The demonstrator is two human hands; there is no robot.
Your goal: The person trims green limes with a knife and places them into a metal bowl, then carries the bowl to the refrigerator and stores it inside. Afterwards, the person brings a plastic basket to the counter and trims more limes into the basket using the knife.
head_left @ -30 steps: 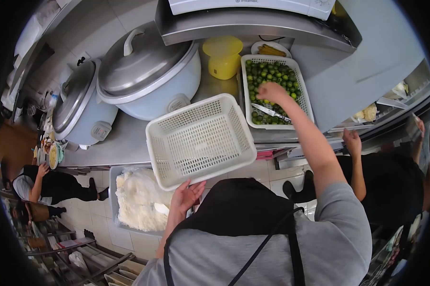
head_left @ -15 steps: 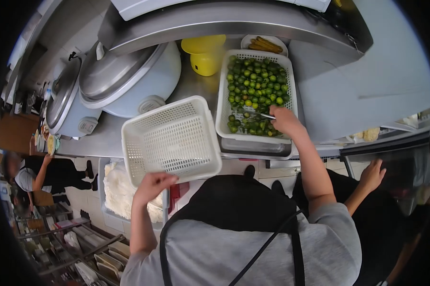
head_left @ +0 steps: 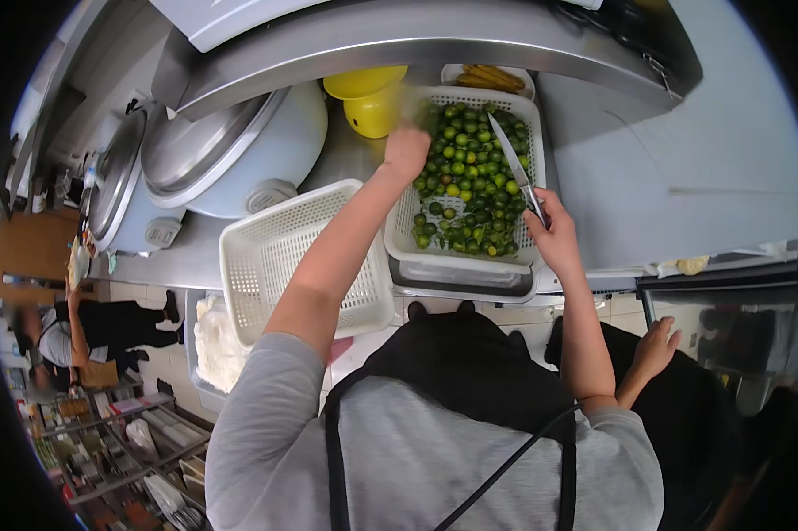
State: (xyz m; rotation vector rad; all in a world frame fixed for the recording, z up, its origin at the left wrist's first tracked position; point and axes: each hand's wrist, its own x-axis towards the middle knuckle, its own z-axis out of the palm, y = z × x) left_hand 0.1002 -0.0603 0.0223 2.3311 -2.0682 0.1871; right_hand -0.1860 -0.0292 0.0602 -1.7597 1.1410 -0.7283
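My right hand is closed around the handle of a knife, whose blade points up and left over the limes. My left hand reaches to the upper left edge of the white basket of limes; its fingers are blurred, and what they touch cannot be made out. Many small green limes, a few yellowish, fill this basket, with darker ones near its front. Beside it on the left, a second white basket stands with nothing visible inside, partly behind my left forearm.
Two large rice cookers stand at the left. Behind are a yellow container and a plate of yellow-brown pieces, under a steel shelf. A co-worker's hand is at the right; another person stands far left.
My left hand has left the second basket and moved up and right to the limes. My right hand has picked up the knife and now holds it raised. The view has shifted.
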